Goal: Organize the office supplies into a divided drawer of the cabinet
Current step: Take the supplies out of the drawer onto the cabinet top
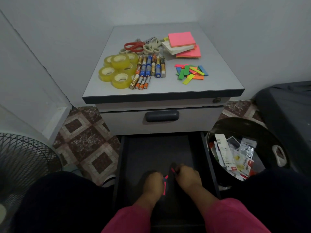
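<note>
- We see small pink and blue paper flag strips (pixel 165 184) low in the open dark drawer (pixel 158 148), between both hands.
- Our left hand (pixel 152 181) pinches them; our right hand (pixel 187 174) pinches a pink strip end.
- We judge them light, flimsy and easily bent, best held flat by the edges.
- More bright flags (pixel 191 72), batteries (pixel 150 69) and yellow tape rolls (pixel 117 69) wait on the grey cabinet top (pixel 222 74).

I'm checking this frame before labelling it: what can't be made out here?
Head view only:
- Dividers of the open dark bottom drawer: lost in shadow.
- What the left hand and right hand grip: only small pink and blue slips show; fingers cover the rest.
- Labels on the striped batteries: too small.
- Scissor blades: overlapped in the pile.
- Black waste bin contents: partly hidden by its rim.
</note>
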`<state>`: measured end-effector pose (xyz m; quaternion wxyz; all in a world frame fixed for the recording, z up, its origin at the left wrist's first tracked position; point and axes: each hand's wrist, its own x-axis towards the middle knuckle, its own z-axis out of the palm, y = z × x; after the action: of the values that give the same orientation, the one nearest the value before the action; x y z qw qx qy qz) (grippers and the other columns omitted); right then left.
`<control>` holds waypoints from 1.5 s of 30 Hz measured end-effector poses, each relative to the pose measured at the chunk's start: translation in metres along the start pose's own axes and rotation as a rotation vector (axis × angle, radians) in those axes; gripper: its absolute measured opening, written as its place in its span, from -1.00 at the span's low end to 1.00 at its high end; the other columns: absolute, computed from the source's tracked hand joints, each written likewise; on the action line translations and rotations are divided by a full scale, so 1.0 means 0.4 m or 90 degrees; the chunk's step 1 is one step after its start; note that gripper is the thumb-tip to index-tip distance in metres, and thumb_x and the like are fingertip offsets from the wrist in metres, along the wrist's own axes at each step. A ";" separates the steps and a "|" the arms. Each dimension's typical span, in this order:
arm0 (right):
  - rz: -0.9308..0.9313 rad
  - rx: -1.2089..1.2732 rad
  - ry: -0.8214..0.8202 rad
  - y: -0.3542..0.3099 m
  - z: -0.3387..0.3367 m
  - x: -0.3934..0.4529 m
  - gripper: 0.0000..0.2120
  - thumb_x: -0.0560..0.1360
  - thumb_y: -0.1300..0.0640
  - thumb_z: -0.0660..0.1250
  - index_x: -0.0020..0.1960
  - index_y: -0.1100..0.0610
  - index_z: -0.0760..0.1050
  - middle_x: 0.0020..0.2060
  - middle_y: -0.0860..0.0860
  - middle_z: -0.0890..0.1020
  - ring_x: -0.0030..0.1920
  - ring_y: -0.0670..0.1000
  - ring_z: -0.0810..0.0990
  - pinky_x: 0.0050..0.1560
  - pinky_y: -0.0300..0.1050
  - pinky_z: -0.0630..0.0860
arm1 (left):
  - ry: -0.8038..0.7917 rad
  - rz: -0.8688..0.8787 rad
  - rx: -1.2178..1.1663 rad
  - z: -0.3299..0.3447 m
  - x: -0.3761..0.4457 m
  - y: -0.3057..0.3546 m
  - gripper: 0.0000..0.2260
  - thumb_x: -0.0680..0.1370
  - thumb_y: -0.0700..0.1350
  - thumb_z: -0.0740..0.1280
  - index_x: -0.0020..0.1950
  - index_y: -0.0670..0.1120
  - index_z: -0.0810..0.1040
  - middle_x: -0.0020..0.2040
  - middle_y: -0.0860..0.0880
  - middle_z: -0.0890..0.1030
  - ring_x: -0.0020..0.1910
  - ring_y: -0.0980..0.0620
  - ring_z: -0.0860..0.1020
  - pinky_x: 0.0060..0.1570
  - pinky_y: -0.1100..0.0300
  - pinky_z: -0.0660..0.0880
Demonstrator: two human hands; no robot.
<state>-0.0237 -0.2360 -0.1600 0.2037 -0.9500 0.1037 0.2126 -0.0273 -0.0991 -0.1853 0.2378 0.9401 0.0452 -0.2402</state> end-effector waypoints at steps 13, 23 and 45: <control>0.018 0.020 -0.013 0.008 -0.003 0.005 -0.77 0.56 -0.04 0.23 0.09 -0.02 0.61 0.11 0.01 0.63 0.17 0.05 0.57 0.16 -0.14 0.45 | -0.044 -0.072 -0.118 -0.034 -0.010 -0.023 -0.89 0.49 -0.18 0.38 -0.17 -0.23 0.62 -0.03 -0.23 0.66 -0.05 -0.11 0.61 -0.01 0.10 0.50; 0.014 0.018 0.004 0.017 -0.002 0.005 -0.77 0.55 -0.05 0.24 0.06 -0.02 0.62 0.07 0.00 0.65 0.15 0.05 0.59 0.13 -0.14 0.46 | -0.015 -0.019 0.107 0.033 -0.038 0.018 -0.75 0.59 -0.15 0.19 0.17 -0.19 0.56 0.20 -0.19 0.58 0.22 -0.17 0.52 0.16 0.03 0.42; -0.106 0.429 0.280 -0.103 -0.172 -0.051 -0.84 0.56 0.15 0.29 0.06 0.17 0.61 -0.04 0.06 0.59 -0.04 -0.01 0.56 -0.08 -0.25 0.37 | 0.154 0.127 -0.559 -0.231 -0.047 0.136 -0.85 0.53 -0.34 0.30 -0.20 -0.17 0.55 -0.31 -0.08 0.55 -0.34 0.09 0.46 -0.36 0.33 0.37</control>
<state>-0.0052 -0.2265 -0.0801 0.4928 -0.8581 0.1316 -0.0586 0.0068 -0.1034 -0.0821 0.6285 0.7712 0.0794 -0.0630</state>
